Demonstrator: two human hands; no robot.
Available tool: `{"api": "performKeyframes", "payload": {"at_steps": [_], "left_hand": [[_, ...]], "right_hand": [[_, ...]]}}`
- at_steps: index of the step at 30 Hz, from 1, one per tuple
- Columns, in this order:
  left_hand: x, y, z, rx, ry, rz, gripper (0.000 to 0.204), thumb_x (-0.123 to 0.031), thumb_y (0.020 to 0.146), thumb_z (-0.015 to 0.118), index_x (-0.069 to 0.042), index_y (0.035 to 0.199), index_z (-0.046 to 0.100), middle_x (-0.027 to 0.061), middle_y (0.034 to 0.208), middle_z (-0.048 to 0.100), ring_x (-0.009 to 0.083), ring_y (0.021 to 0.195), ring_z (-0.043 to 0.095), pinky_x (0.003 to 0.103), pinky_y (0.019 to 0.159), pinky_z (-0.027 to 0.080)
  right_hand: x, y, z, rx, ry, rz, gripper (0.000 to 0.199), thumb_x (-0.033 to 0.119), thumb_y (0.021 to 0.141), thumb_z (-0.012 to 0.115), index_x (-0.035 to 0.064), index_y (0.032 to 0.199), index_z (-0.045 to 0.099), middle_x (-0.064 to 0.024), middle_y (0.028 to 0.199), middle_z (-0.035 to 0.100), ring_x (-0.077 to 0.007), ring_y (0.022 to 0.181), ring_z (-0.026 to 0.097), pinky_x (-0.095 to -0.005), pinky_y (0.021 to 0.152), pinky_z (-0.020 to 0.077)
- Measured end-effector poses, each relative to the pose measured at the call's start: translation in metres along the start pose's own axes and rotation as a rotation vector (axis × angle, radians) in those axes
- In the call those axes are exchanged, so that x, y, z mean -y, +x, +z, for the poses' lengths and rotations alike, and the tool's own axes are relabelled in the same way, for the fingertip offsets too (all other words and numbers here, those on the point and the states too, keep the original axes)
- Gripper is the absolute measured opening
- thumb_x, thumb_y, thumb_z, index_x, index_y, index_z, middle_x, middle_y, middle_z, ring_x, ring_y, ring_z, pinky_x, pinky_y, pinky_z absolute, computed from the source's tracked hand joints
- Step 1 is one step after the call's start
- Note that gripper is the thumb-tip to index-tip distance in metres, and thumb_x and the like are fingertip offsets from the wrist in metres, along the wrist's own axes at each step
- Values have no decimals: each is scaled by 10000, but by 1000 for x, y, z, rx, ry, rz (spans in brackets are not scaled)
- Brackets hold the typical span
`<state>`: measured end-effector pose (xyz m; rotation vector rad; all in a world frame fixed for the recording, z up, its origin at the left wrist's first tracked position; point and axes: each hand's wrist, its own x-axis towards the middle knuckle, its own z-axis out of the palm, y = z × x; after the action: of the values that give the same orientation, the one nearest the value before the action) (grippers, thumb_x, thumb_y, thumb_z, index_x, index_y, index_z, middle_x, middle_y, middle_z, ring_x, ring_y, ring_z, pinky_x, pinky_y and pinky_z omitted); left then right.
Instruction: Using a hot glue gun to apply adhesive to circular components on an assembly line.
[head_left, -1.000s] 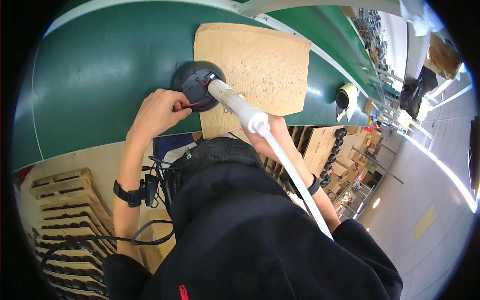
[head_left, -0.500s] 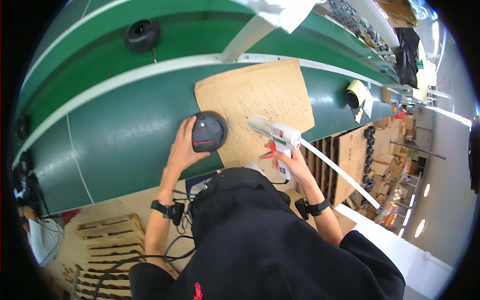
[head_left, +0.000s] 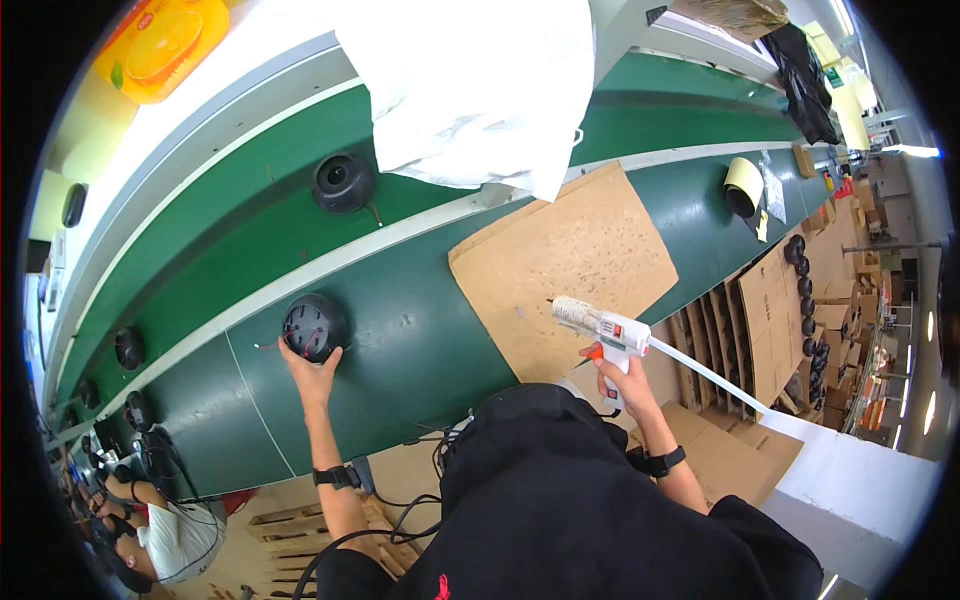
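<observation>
My left hand [head_left: 314,378] grips the near edge of a black round wheel-like part [head_left: 322,322], thumb on one side and fingers on the other. Thin red wires lie on the part, and one lead sticks out to its left. It is over the green worktable [head_left: 400,320], left of the brown cardboard sheet [head_left: 570,250]. In my right hand [head_left: 634,385] is a white hot glue gun [head_left: 612,332], its nozzle above the right part of the sheet. A long white glue stick [head_left: 705,374] extends from the gun's back. One finger is at the orange trigger.
Beyond the table runs a green conveyor [head_left: 270,215] carrying another black round part [head_left: 342,184]. White plastic sheeting [head_left: 480,90] hangs over its middle. A yellow tape roll [head_left: 742,186] lies far right. Another person [head_left: 175,535] is at the lower left.
My left hand has carried the black part left, away from the cardboard; its wired face now shows. The glue gun stays in my right hand. The view has shifted, bringing in more sheeting.
</observation>
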<state>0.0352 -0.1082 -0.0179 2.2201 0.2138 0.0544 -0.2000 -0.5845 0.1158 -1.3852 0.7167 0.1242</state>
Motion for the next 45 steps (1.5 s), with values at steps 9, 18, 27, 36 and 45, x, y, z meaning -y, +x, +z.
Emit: {"api": "performKeyframes", "payload": {"at_steps": [9,18,27,36,45], "left_hand": [[-189,69,58,269,366,318,530,-273,803,777,-101,1278,618,166,1265,642,359,1220,570,449,991,486],[-189,193,180,80,824,407,357,-202,765,775,-96,1067,616,130,1168,605,318,1148,533,416,813,539],[-165,72,132,457,203,297,925,-408,655,872,-18,1359,415,224,1227,599,474,1208,550,530,951,502],[-50,-97,85,961,-869,-467,780,-535,983,581,-51,1537,322,200,1459,480,354,1278,557,452,919,584],[-18,-129,64,604,-560,-213,709,-117,936,550,-152,1583,261,194,1525,398,359,1331,497,468,1063,487]], "right_hand": [[-1,-1,-9,-269,16,43,218,54,934,603,-11,1143,598,-165,1148,690,-110,524,539,-263,484,441],[-18,-4,-3,-325,42,82,219,74,925,652,44,1138,610,-43,868,678,-96,526,527,-271,441,431],[-11,25,-25,-118,22,16,314,105,936,626,53,1229,528,-142,1077,699,-109,442,488,-246,392,389],[14,64,-5,154,-11,10,290,73,929,624,35,1203,536,-156,1070,692,-125,435,499,-267,398,412],[10,45,10,239,-188,-44,281,36,906,621,5,1174,545,-163,1054,693,-133,430,522,-269,408,426]]}}
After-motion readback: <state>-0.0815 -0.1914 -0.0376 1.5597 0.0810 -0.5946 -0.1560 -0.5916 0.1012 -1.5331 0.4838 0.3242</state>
